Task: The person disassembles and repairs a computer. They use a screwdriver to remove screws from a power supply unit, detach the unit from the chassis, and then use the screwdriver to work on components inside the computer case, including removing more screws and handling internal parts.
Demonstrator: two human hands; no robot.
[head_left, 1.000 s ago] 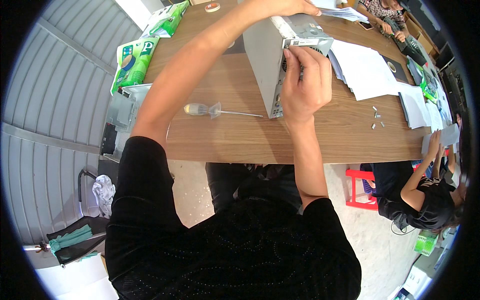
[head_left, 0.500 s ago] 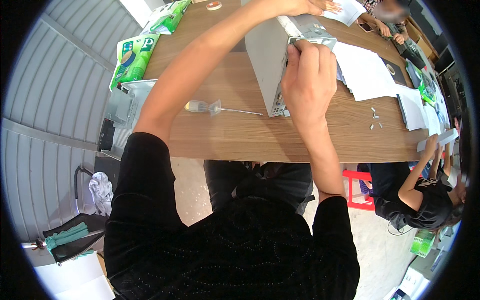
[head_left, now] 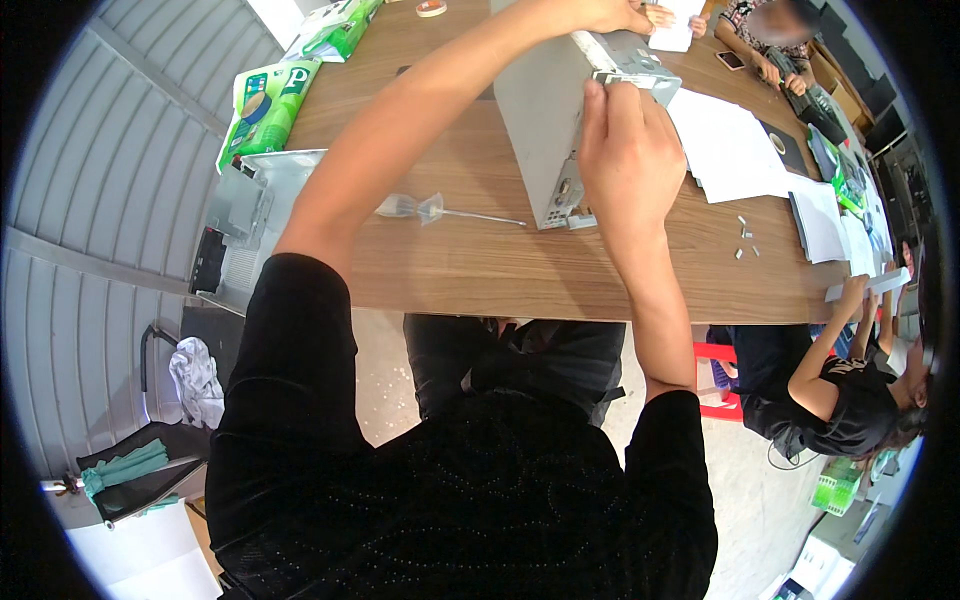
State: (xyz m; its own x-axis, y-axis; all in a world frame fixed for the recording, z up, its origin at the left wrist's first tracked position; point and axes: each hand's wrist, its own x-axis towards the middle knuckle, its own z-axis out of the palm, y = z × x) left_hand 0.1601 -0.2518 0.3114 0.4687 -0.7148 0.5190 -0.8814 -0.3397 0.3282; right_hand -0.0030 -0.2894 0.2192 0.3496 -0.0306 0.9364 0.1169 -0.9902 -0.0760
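Note:
A grey metal computer case (head_left: 535, 130) stands upright on the wooden table in front of me, its port panel facing my side. My right hand (head_left: 632, 150) is closed at the case's upper near edge, fingers curled down against the metal; what lies under the fingertips is hidden. Across the far end of the case reaches my left hand (head_left: 608, 14), cut by the picture's upper edge, so its grip does not show. A screwdriver (head_left: 402, 206) with a clear handle lies left of the case, its shaft pointing toward it.
At the left sits a detached metal case part (head_left: 250, 225), beside green packages (head_left: 268, 110). White papers (head_left: 730, 150) and small metal bits (head_left: 745, 235) lie on the right. Across the table, a person's hand (head_left: 697, 25) holds white paper; another person (head_left: 840, 390) sits at the right.
My right hand has shifted slightly right along the case edge, and a small gap shows below it. The white paper across the table has been drawn upright by the other person's hands.

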